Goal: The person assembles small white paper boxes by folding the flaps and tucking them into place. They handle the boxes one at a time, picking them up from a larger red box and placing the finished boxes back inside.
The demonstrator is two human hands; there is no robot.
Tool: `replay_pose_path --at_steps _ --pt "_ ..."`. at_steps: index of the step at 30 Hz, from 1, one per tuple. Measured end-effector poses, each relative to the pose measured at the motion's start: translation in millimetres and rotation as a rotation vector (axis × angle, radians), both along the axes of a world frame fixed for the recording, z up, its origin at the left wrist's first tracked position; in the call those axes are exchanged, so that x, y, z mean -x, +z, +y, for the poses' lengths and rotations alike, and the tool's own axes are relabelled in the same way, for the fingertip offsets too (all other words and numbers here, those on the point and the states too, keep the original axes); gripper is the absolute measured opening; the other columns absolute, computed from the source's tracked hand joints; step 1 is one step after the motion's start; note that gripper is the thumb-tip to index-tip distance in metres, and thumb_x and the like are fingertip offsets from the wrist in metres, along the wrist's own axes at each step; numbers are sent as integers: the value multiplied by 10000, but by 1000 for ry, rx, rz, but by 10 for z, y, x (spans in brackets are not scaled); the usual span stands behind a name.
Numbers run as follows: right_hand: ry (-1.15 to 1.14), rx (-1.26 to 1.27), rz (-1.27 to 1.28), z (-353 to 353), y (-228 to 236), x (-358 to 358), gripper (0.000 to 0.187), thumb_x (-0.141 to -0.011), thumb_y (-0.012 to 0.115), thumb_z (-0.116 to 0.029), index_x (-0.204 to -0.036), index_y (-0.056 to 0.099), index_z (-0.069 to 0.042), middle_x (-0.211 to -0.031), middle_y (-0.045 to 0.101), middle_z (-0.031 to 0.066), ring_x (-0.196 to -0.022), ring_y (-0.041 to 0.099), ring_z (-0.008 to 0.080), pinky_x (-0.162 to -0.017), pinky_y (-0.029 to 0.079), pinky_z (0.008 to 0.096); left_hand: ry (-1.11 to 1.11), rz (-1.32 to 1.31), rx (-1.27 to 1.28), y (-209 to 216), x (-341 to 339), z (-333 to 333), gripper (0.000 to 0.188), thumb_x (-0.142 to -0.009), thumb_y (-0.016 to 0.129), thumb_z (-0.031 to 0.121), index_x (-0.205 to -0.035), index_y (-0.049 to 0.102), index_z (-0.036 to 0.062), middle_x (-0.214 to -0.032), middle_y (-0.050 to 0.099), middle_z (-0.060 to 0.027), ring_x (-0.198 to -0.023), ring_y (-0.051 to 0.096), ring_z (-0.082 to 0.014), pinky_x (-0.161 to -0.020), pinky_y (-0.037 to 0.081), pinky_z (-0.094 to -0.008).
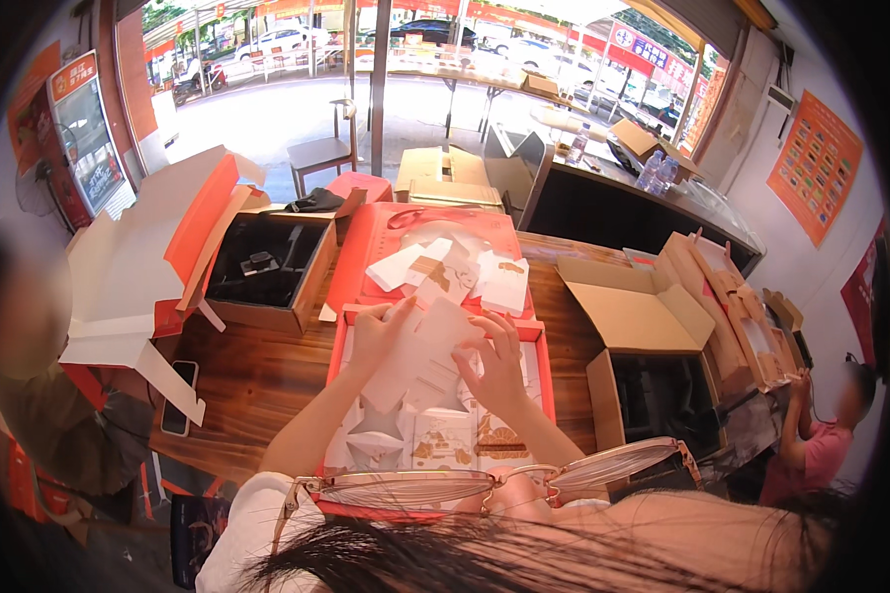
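My left hand (373, 336) grips the left edge of a white folding carton (427, 346), partly flattened, with slits in its lower part. At the carton's right edge is my right hand (494, 368), its fingers bent and spread apart; whether the fingertips touch the card is hard to tell. Below both hands lies an open red box (548, 381) with white walls. Small white printed boxes (443, 441) sit inside it, partly hidden by the carton. Beyond, several white cartons with gold-brown print (504, 284) lie on a red lid (361, 259).
A phone (179, 397) rests on the wooden table (257, 371) at left. Open brown boxes with black contents flank me, one left (302, 308) and one right (603, 405). A large white-and-red carton (133, 267) stands far left. Blurred people (30, 366) are at both sides.
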State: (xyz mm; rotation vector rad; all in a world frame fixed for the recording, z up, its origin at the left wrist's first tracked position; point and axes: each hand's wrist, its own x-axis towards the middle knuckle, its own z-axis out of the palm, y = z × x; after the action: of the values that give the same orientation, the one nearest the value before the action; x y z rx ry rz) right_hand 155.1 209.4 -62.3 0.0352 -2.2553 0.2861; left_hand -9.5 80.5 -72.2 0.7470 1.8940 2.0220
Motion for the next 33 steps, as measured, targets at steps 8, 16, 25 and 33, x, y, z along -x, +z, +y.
replay_pose_path --at_steps 8,16,25,33 --pt "-37 741 -77 47 0 79 387 -804 697 -155 -1130 546 -10 -1128 564 125 -1057 531 221 -911 416 328 -209 -264 -157 -74 96 -1 331 -927 568 337 -711 565 87 -661 544 60 -555 463 6 -488 367 -170" --pt "395 1187 -252 348 -325 149 297 -916 568 -133 -1175 559 12 -972 643 31 -876 574 73 -744 468 228 -361 -452 -265 -114 113 50 334 -898 604 318 -1019 631 7 -851 639 -10 -713 595 -71 -635 472 -208" --pt "359 1396 -277 410 -211 114 338 -924 556 -188 -1207 540 -2 -1062 638 35 -919 589 68 -802 471 237 -598 -437 -84 -150 101 17 332 -806 689 112 -1083 602 -51 -1012 659 -108 -871 652 -162 -759 534 -289" --pt "302 1455 -379 406 -84 84 411 -867 626 -200 -1212 525 1 -1088 620 37 -978 571 87 -836 450 248 -582 -484 -93 -156 103 40 353 -805 689 101 -1106 589 -55 -1030 652 -110 -886 649 -160 -767 533 -287"
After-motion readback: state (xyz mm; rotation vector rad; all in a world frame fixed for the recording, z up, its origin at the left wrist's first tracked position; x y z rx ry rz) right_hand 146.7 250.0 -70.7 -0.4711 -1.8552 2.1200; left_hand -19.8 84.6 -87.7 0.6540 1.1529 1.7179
